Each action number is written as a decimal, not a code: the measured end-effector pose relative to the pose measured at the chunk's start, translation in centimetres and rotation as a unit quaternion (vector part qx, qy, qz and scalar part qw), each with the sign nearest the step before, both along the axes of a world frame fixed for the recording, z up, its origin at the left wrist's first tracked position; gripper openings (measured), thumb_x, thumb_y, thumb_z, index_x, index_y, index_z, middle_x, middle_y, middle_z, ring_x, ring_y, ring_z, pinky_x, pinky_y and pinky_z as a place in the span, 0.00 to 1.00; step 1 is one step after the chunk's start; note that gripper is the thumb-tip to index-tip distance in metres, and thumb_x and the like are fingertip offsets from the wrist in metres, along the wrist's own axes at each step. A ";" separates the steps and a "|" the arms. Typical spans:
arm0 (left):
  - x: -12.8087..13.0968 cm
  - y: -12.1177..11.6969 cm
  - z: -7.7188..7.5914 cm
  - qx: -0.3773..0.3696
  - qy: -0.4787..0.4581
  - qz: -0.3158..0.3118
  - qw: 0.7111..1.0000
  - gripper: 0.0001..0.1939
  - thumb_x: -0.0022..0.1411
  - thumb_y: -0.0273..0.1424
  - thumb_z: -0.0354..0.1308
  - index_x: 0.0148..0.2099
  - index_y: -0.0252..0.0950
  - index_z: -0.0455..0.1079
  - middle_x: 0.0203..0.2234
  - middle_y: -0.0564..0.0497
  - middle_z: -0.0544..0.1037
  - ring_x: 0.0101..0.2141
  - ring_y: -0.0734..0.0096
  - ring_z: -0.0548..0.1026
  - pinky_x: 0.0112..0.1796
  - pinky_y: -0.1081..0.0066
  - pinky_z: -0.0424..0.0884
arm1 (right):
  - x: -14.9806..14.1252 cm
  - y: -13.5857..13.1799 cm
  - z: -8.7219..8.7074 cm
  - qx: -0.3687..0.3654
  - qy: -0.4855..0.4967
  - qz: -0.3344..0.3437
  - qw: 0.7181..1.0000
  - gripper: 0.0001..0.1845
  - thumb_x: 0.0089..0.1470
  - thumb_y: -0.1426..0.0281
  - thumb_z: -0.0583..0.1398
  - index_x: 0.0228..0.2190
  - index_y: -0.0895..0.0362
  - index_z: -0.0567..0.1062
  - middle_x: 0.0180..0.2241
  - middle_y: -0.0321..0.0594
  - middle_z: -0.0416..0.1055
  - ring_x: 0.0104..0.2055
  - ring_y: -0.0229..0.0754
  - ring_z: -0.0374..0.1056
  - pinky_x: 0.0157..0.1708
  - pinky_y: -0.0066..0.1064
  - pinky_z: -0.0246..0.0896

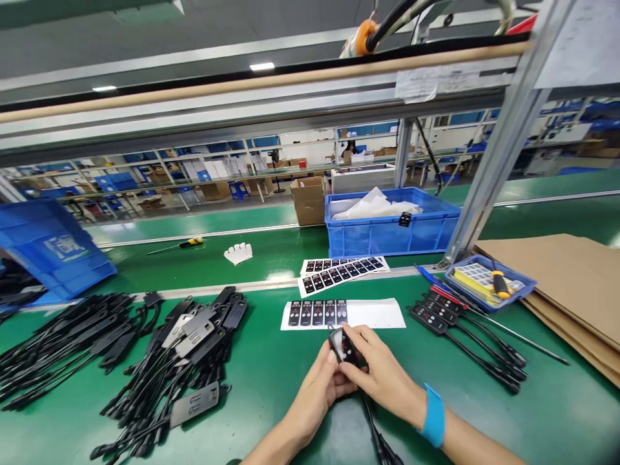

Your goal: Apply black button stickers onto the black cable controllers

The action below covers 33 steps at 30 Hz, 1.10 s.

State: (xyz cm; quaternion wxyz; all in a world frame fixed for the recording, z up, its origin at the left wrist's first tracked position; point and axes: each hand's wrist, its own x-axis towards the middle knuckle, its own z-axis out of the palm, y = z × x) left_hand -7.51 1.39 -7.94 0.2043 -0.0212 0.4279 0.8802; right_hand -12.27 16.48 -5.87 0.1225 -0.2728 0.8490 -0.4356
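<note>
Between my two hands is a small black corded controller [343, 347] with red and white markings on its face. Its black cable [371, 420] hangs toward the table's near edge. My left hand [317, 381] grips the controller from the left and below. My right hand [375, 365], with a blue band at the wrist, has its fingers and thumb pressed on the face and right side. Just beyond lies a white label sheet [372, 314] bearing several black labels [317, 313] on its left part. The fingers partly cover the controller.
Piles of black corded controllers lie at left [87, 329] and centre-left [198, 339]. Several finished-looking corded controllers [431, 316] rest at right, beside a small blue tray [526, 284] and a long metal rod. More label sheets [343, 272], a blue crate [387, 236], a white glove [238, 253] and a screwdriver [190, 243] lie farther back.
</note>
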 end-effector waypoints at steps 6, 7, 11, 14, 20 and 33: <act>-1.4 -2.2 -0.4 -0.445 0.219 -0.078 0.865 0.32 0.68 0.46 0.41 0.68 0.40 0.40 0.62 0.47 0.52 0.60 0.68 0.55 0.60 0.64 0.53 | -2.4 2.0 1.6 0.236 0.068 -0.064 0.967 0.24 0.55 0.76 0.51 0.54 0.63 0.63 0.45 0.47 0.61 0.47 0.45 0.60 0.49 0.35 0.57; -1.8 -2.7 -0.4 -0.555 0.248 -0.090 0.789 0.30 0.68 0.45 0.39 0.68 0.42 0.43 0.63 0.51 0.48 0.62 0.69 0.50 0.62 0.63 0.48 | -2.9 2.6 1.7 0.307 0.080 -0.094 0.944 0.22 0.55 0.76 0.50 0.52 0.64 0.65 0.44 0.49 0.61 0.46 0.46 0.61 0.48 0.36 0.58; -3.1 -4.2 -0.9 -0.752 0.217 -0.154 0.604 0.32 0.68 0.46 0.33 0.69 0.39 0.39 0.65 0.55 0.33 0.64 0.64 0.30 0.62 0.57 0.34 | -4.3 5.1 1.9 0.470 0.078 -0.172 0.862 0.18 0.54 0.81 0.48 0.44 0.68 0.70 0.42 0.54 0.61 0.43 0.50 0.63 0.43 0.38 0.60; -3.3 -4.6 -1.2 -0.781 0.201 -0.164 0.568 0.32 0.68 0.46 0.33 0.69 0.37 0.42 0.65 0.51 0.38 0.64 0.61 0.34 0.62 0.56 0.36 | -4.7 6.1 1.8 0.488 0.078 -0.191 0.848 0.20 0.51 0.85 0.47 0.41 0.69 0.72 0.41 0.57 0.62 0.45 0.54 0.62 0.41 0.39 0.60; -2.7 -3.6 0.0 -0.791 0.194 -0.134 0.565 0.25 0.68 0.34 0.40 0.64 0.36 0.56 0.56 0.40 0.57 0.60 0.59 0.53 0.60 0.54 0.43 | -5.1 5.6 0.7 0.450 0.137 -0.159 0.868 0.27 0.52 0.84 0.46 0.53 0.64 0.67 0.46 0.54 0.60 0.47 0.55 0.57 0.42 0.43 0.57; -2.5 -3.0 0.1 -0.789 0.174 -0.149 0.570 0.36 0.52 0.13 0.37 0.64 0.34 0.56 0.54 0.36 0.58 0.60 0.53 0.53 0.58 0.50 0.46 | -7.7 -0.6 -3.8 0.181 0.117 -0.047 0.976 0.16 0.58 0.73 0.49 0.42 0.64 0.73 0.41 0.50 0.63 0.43 0.49 0.57 0.45 0.43 0.53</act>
